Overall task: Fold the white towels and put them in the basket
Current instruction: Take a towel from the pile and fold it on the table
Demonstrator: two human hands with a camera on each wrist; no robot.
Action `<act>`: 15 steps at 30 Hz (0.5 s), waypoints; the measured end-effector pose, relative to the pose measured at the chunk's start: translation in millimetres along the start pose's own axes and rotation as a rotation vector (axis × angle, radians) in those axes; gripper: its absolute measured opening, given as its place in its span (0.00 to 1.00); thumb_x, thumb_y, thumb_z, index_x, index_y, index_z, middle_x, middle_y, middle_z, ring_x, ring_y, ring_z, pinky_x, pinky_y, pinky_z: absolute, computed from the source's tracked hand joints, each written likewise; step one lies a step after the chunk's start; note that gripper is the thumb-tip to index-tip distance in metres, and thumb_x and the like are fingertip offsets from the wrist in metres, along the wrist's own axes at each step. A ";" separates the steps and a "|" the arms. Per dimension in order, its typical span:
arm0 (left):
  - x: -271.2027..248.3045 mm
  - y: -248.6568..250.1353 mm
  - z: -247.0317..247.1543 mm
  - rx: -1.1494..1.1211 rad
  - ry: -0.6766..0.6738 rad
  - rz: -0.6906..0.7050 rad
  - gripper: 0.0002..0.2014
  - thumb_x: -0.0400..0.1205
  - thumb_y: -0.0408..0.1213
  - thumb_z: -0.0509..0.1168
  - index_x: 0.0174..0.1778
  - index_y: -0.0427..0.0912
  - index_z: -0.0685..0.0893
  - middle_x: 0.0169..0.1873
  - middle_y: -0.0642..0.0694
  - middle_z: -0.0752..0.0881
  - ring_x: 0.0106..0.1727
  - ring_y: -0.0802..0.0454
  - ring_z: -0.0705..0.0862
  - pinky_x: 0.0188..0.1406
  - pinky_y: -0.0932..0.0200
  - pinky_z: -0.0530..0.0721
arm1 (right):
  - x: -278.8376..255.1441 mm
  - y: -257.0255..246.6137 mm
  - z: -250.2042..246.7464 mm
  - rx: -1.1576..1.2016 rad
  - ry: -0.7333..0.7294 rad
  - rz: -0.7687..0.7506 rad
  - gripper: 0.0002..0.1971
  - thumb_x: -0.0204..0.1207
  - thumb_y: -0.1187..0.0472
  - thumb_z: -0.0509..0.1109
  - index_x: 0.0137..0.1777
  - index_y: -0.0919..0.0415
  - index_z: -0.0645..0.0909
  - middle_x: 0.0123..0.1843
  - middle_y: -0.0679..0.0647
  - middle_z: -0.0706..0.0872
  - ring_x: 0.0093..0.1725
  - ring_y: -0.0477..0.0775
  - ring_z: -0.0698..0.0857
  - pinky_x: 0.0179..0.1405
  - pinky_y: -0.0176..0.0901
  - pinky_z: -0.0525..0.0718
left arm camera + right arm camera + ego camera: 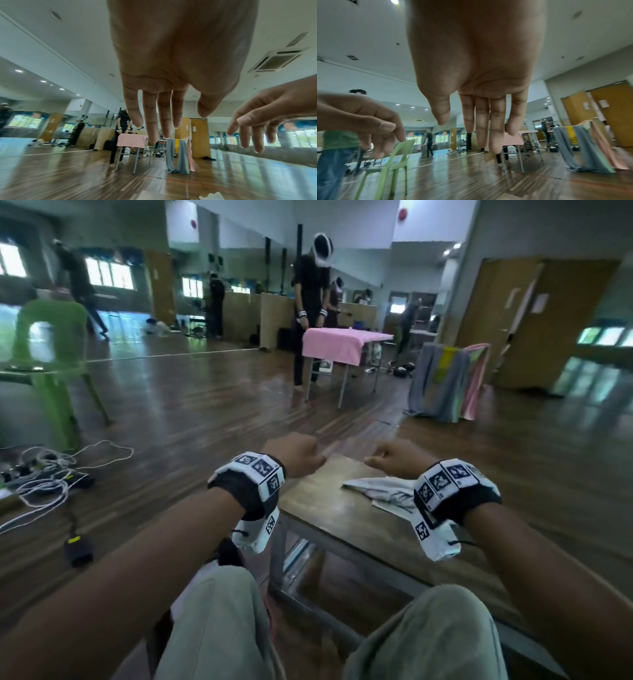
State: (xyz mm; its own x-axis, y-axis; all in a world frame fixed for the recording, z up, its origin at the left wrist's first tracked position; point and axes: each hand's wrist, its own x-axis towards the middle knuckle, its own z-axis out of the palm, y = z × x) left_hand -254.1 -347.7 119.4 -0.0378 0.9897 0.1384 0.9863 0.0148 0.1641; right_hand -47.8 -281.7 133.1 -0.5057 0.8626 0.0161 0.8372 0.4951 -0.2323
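A crumpled white towel (380, 494) lies on the low wooden table (325, 511) in front of me, partly hidden by my right wrist. Only its edge (211, 196) shows at the bottom of the left wrist view. My left hand (301, 457) hovers over the table's far left corner. My right hand (390, 457) hovers just beyond the towel. Both wrist views show the fingers (163, 121) (481, 128) hanging down, relaxed and apart, holding nothing. The hands are a short gap apart and touch neither each other nor the towel.
A green plastic chair (51, 354) and a tangle of cables (44, 474) are on the floor to the left. Farther off, a person stands at a table draped in pink cloth (339, 344). A rack of grey and pink cloths (445, 381) stands right of it.
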 end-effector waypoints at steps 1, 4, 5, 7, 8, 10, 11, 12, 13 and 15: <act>5.0 10.1 3.2 -0.004 -0.009 0.030 0.19 0.82 0.56 0.56 0.52 0.45 0.80 0.54 0.44 0.84 0.53 0.43 0.82 0.51 0.51 0.81 | -7.9 12.2 -3.0 0.005 0.022 0.035 0.22 0.81 0.50 0.62 0.57 0.70 0.84 0.57 0.63 0.87 0.56 0.61 0.84 0.45 0.44 0.75; 20.8 41.5 13.3 -0.002 -0.023 0.119 0.18 0.82 0.57 0.56 0.55 0.48 0.80 0.57 0.44 0.83 0.54 0.43 0.82 0.47 0.53 0.77 | -30.6 50.2 -10.5 -0.006 0.083 0.138 0.19 0.79 0.49 0.65 0.55 0.66 0.87 0.55 0.60 0.89 0.53 0.59 0.85 0.47 0.44 0.79; 25.1 51.9 16.8 -0.002 -0.029 0.143 0.18 0.82 0.56 0.56 0.56 0.48 0.80 0.58 0.44 0.83 0.55 0.43 0.82 0.47 0.54 0.77 | -37.6 62.5 -12.1 -0.006 0.098 0.174 0.19 0.79 0.48 0.65 0.54 0.64 0.87 0.56 0.59 0.89 0.53 0.59 0.85 0.50 0.46 0.81; 33.4 70.8 25.4 -0.002 -0.035 0.194 0.17 0.82 0.54 0.57 0.57 0.47 0.81 0.58 0.44 0.84 0.56 0.43 0.82 0.45 0.56 0.75 | -51.8 83.6 -13.6 -0.006 0.119 0.238 0.18 0.77 0.46 0.66 0.54 0.60 0.88 0.56 0.56 0.89 0.53 0.58 0.85 0.52 0.48 0.83; 37.2 79.5 29.6 0.000 -0.030 0.226 0.17 0.83 0.53 0.57 0.56 0.45 0.81 0.57 0.44 0.84 0.56 0.43 0.82 0.44 0.58 0.72 | -57.4 93.2 -13.4 -0.005 0.130 0.262 0.18 0.77 0.46 0.66 0.54 0.58 0.88 0.56 0.55 0.89 0.54 0.57 0.85 0.52 0.48 0.83; 46.1 94.1 41.1 -0.006 -0.028 0.278 0.18 0.83 0.52 0.57 0.55 0.42 0.83 0.55 0.44 0.86 0.55 0.44 0.81 0.42 0.59 0.69 | -66.5 110.6 -10.5 0.003 0.141 0.307 0.16 0.76 0.45 0.66 0.53 0.55 0.87 0.57 0.53 0.89 0.55 0.56 0.85 0.55 0.51 0.82; 51.4 100.1 47.9 -0.021 -0.044 0.294 0.18 0.83 0.52 0.57 0.54 0.42 0.82 0.54 0.45 0.86 0.54 0.45 0.81 0.42 0.59 0.69 | -69.5 118.8 -7.7 0.011 0.140 0.323 0.15 0.76 0.45 0.66 0.53 0.54 0.87 0.56 0.52 0.88 0.56 0.56 0.85 0.57 0.53 0.82; 57.5 105.7 55.4 -0.042 -0.065 0.305 0.17 0.83 0.52 0.57 0.53 0.44 0.82 0.54 0.47 0.85 0.54 0.45 0.81 0.43 0.59 0.71 | -71.9 126.8 -4.1 0.021 0.135 0.341 0.14 0.76 0.46 0.67 0.52 0.53 0.87 0.56 0.52 0.88 0.57 0.56 0.85 0.58 0.54 0.82; 65.1 110.5 64.4 -0.059 -0.080 0.310 0.16 0.82 0.53 0.58 0.51 0.46 0.82 0.54 0.47 0.85 0.54 0.46 0.82 0.45 0.57 0.75 | -73.0 134.8 0.2 0.027 0.129 0.348 0.14 0.76 0.46 0.67 0.51 0.53 0.87 0.56 0.52 0.88 0.56 0.56 0.85 0.58 0.55 0.82; 79.9 118.9 82.5 -0.082 -0.105 0.319 0.14 0.81 0.54 0.58 0.47 0.49 0.81 0.54 0.46 0.85 0.53 0.45 0.82 0.51 0.53 0.80 | -70.9 149.5 10.4 0.030 0.108 0.361 0.13 0.76 0.47 0.67 0.51 0.53 0.87 0.55 0.51 0.89 0.55 0.55 0.85 0.57 0.55 0.83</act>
State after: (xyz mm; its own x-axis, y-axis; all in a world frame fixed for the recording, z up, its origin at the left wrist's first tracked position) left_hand -126.6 -255.0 69.5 0.2914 0.9519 0.0950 0.9294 -0.3052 0.2076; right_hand 111.1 -269.9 87.1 -0.1529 0.9878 0.0301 0.9502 0.1554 -0.2700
